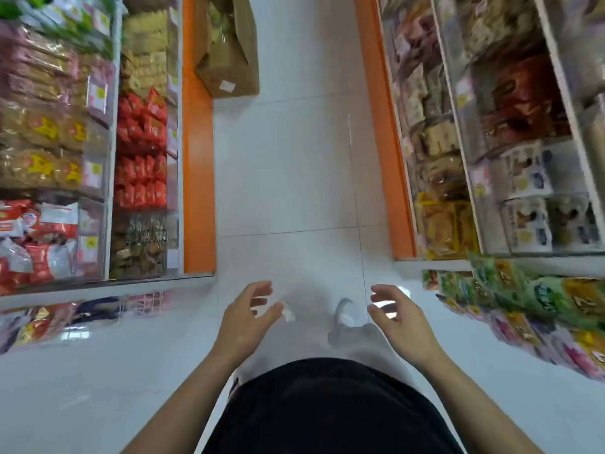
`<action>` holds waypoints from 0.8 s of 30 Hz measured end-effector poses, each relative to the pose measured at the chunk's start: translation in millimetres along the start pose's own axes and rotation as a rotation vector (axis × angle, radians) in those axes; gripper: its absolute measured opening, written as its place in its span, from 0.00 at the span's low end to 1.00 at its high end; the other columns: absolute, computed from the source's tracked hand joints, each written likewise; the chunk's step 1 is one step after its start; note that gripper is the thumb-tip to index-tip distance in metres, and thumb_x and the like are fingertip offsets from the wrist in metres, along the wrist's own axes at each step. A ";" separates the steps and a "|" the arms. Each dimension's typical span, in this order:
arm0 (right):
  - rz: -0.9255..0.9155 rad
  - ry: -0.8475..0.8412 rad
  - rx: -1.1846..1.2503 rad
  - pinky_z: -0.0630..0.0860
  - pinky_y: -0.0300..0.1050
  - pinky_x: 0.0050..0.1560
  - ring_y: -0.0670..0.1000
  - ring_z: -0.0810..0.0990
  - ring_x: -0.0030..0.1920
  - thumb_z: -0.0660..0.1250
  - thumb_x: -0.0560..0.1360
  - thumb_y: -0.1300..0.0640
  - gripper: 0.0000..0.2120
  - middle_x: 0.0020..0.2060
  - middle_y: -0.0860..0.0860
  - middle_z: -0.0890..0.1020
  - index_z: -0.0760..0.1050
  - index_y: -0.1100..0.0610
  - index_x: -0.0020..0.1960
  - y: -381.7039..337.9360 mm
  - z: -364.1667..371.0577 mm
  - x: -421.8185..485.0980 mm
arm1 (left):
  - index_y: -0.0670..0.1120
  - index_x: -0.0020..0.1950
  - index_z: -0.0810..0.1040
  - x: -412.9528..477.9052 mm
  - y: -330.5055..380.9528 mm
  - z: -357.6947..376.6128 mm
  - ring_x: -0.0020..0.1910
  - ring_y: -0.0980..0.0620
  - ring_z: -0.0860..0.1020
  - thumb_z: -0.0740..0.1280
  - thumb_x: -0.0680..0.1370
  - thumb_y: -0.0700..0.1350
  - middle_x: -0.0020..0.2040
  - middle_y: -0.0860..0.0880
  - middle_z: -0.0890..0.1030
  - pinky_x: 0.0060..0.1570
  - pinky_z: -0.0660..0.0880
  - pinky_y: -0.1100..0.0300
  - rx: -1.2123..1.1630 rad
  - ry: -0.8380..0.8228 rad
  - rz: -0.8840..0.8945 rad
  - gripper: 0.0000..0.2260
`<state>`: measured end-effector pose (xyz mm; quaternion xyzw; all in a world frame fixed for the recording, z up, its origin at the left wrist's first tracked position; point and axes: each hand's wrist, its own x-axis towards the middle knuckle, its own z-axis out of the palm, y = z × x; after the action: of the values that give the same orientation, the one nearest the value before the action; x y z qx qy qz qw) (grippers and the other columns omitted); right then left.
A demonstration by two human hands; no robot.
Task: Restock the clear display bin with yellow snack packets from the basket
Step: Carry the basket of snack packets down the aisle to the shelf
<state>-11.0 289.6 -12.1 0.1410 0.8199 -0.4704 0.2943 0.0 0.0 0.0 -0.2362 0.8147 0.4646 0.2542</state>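
Well, left hand (244,317) and right hand (401,317) loose-fingered, each grip empty; shelf labels (97,95) illegibly blurred.

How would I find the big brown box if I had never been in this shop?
Look down the aisle's white tiled floor. At its far end, against the orange edge of the left shelf, stands a cardboard box. It is the only plain brown thing on the floor, open at the top, with a white label on its side.
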 end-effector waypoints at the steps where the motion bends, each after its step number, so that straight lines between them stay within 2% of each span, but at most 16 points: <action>1: -0.015 -0.001 -0.014 0.73 0.31 0.46 0.41 0.79 0.49 0.67 0.79 0.53 0.16 0.54 0.42 0.80 0.74 0.51 0.65 -2.0 -2.7 7.5 | 0.55 0.65 0.75 2.8 1.5 -1.8 0.57 0.61 0.78 0.73 0.78 0.48 0.59 0.60 0.80 0.56 0.73 0.63 0.001 0.024 -0.007 0.17; 5: -0.032 -0.050 -0.071 0.75 0.38 0.48 0.42 0.79 0.49 0.67 0.79 0.52 0.16 0.55 0.43 0.80 0.73 0.50 0.66 -33.4 -10.0 46.3 | 0.57 0.65 0.75 13.3 6.2 -20.0 0.56 0.63 0.77 0.73 0.78 0.48 0.59 0.60 0.80 0.54 0.72 0.64 -0.008 0.110 -0.075 0.17; 10: -0.085 -0.091 -0.147 0.70 0.30 0.42 0.38 0.78 0.47 0.66 0.79 0.50 0.15 0.54 0.40 0.79 0.73 0.46 0.65 -98.6 -1.7 119.4 | 0.57 0.65 0.75 61.3 15.7 -56.2 0.56 0.64 0.77 0.73 0.78 0.48 0.60 0.59 0.80 0.54 0.72 0.63 -0.040 0.148 -0.100 0.17; 14: -0.088 -0.110 -0.226 0.71 0.33 0.43 0.38 0.78 0.46 0.66 0.79 0.49 0.16 0.54 0.41 0.79 0.72 0.47 0.66 -145.7 6.7 181.3 | 0.57 0.65 0.75 133.5 33.9 -90.6 0.58 0.62 0.77 0.73 0.78 0.48 0.60 0.60 0.79 0.55 0.73 0.63 -0.072 0.134 -0.073 0.17; 17: -0.052 -0.119 -0.274 0.75 0.40 0.46 0.39 0.78 0.46 0.66 0.78 0.47 0.16 0.54 0.40 0.78 0.73 0.47 0.66 -180.0 -0.3 212.4 | 0.57 0.64 0.75 189.2 66.2 -118.2 0.58 0.61 0.78 0.73 0.78 0.48 0.59 0.60 0.79 0.54 0.73 0.63 -0.059 0.094 -0.034 0.17; 20: -0.025 -0.087 -0.270 0.73 0.38 0.45 0.38 0.78 0.45 0.67 0.78 0.47 0.16 0.51 0.38 0.78 0.73 0.47 0.65 -207.5 -20.0 240.1 | 0.55 0.65 0.75 242.9 112.9 -140.6 0.57 0.59 0.78 0.73 0.78 0.48 0.60 0.58 0.79 0.57 0.73 0.60 -0.007 0.033 0.028 0.17; 24: 0.022 -0.015 -0.256 0.74 0.39 0.45 0.38 0.79 0.44 0.68 0.77 0.47 0.15 0.50 0.38 0.78 0.75 0.48 0.63 -229.5 -56.2 283.9 | 0.56 0.65 0.74 316.5 184.6 -152.1 0.58 0.62 0.77 0.72 0.78 0.50 0.60 0.59 0.79 0.56 0.71 0.62 0.007 -0.018 0.078 0.17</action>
<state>-370.7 205.9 -7.3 0.1078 0.8694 -0.3597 0.3211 -384.6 -96.1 -16.2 -0.1992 0.8226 0.4733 0.2442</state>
